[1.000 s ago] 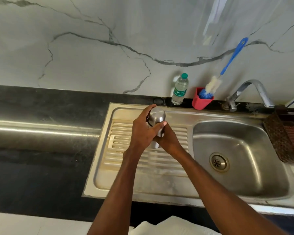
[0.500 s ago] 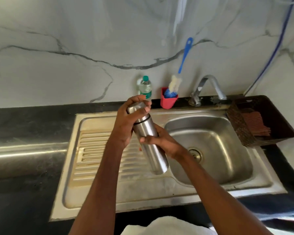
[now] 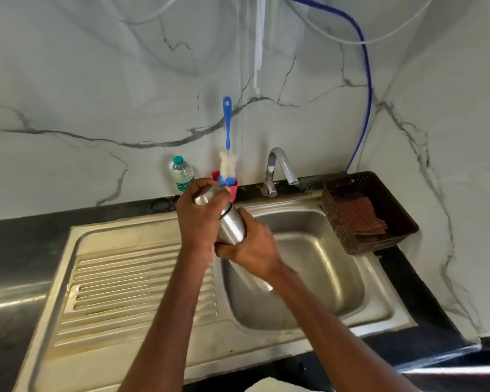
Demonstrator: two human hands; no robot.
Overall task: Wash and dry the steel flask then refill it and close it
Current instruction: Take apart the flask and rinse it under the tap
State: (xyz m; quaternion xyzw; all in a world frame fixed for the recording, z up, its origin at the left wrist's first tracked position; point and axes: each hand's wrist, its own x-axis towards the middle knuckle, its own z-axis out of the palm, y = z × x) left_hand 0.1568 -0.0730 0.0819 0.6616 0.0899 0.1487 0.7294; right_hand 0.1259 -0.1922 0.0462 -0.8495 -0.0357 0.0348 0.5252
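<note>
Over the sink basin (image 3: 317,267), both hands hold the steel flask (image 3: 232,226) tilted: the left hand (image 3: 200,219) wraps the cap end, the right hand (image 3: 252,250) grips the body. By my reading the task has barely begun, with the cap apparently on and washing, drying, refilling and closing all left. No water is visible at the tap (image 3: 280,168). The flask's lower end is blurred behind the right wrist, and whether the cap has loosened I cannot tell.
</note>
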